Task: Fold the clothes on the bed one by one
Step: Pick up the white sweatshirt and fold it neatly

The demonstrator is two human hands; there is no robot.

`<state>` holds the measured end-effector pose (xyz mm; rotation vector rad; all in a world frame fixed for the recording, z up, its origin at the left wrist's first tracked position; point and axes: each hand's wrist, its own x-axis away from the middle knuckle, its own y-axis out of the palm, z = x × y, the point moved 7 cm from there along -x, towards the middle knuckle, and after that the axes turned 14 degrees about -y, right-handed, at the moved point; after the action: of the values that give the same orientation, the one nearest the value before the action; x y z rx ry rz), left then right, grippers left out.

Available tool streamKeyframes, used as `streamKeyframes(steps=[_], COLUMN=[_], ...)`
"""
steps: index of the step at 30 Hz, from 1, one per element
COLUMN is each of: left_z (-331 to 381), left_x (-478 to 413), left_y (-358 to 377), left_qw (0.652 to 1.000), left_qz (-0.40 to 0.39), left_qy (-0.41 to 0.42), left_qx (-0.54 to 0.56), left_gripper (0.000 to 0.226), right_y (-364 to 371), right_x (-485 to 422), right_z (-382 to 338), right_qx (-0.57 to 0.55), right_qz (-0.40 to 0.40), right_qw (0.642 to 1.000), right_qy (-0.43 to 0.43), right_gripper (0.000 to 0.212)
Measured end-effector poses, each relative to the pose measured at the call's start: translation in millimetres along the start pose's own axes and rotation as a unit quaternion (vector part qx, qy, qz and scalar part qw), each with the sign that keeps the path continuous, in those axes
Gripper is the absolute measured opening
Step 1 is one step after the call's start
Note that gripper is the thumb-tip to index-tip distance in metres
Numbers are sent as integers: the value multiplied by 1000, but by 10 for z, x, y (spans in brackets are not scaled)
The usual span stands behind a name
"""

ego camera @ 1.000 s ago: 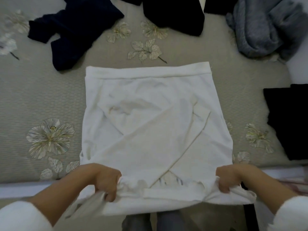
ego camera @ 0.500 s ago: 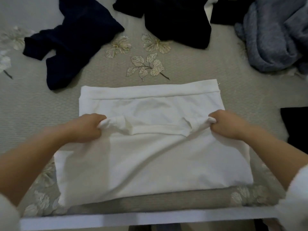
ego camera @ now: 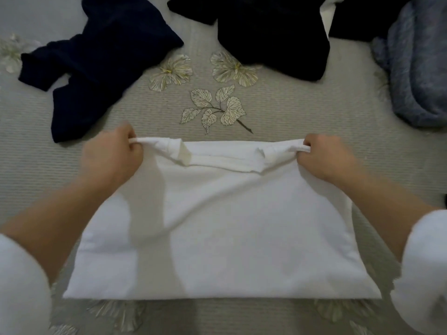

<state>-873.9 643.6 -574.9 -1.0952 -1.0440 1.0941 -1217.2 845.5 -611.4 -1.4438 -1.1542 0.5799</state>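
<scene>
A white garment [ego camera: 229, 233] lies folded in half on the grey flowered bed [ego camera: 302, 112], its folded crease toward me and its loose edges at the far side. My left hand [ego camera: 111, 155] grips the bunched far left corner. My right hand [ego camera: 326, 158] grips the bunched far right corner. Both corners are lifted slightly off the cloth. Between my hands the top layer's edge sags a little.
A dark navy garment [ego camera: 96, 66] lies crumpled at the back left. A black garment [ego camera: 266, 35] lies at the back centre. A blue-grey fuzzy garment [ego camera: 416, 68] is heaped at the back right. The bed's near edge runs just below the white garment.
My hands carried the near edge of the white garment away from me, from the bed's front edge over to its far hem, folding it in half.
</scene>
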Motion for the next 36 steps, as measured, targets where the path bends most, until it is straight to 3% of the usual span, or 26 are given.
streamKeyframes(steps=[4, 7, 9, 12, 16, 21, 24, 28, 31, 34, 36], left_z=[-10, 246, 397, 403, 502, 625, 749, 1174, 1557, 1831, 2019], left_x=[339, 904, 1252, 1284, 969, 925, 1308, 1991, 2311, 2508, 2711], left_y=[321, 644, 933, 1271, 1445, 1447, 1460, 1559, 1592, 1604, 1638], left_qw=[998, 994, 977, 979, 989, 993, 994, 983, 978, 975, 960], left_qz=[12, -41, -110, -164, -134, -114, -106, -150, -154, -168, -200], left_qy=[-32, 99, 182, 112, 27, 0, 32, 101, 125, 117, 175], left_qx=[44, 19, -25, -49, -55, -20, -3, 34, 55, 83, 86], left_gripper=[42, 49, 57, 60, 57, 57, 58, 60, 60, 65, 66], right_y=[161, 432, 718, 1059, 1059, 985, 910, 906, 769, 612, 572], right_x=[157, 480, 676, 696, 458, 509, 710, 988, 1041, 980, 892], right_z=[7, -304, -535, -540, -310, 42, 347, 724, 843, 1083, 1194], right_qx=[-27, -31, -3, 43, 64, 101, 97, 25, -104, -267, -362], right_qz=[107, 125, 55, -44, -25, -40, -31, -42, 26, 127, 147], right_qw=[993, 990, 987, 981, 989, 987, 991, 998, 994, 951, 906], right_qy=[42, -58, -151, -182, -129, -119, -84, -34, -19, 86, 161], right_gripper=[41, 51, 58, 62, 59, 58, 58, 56, 60, 58, 46])
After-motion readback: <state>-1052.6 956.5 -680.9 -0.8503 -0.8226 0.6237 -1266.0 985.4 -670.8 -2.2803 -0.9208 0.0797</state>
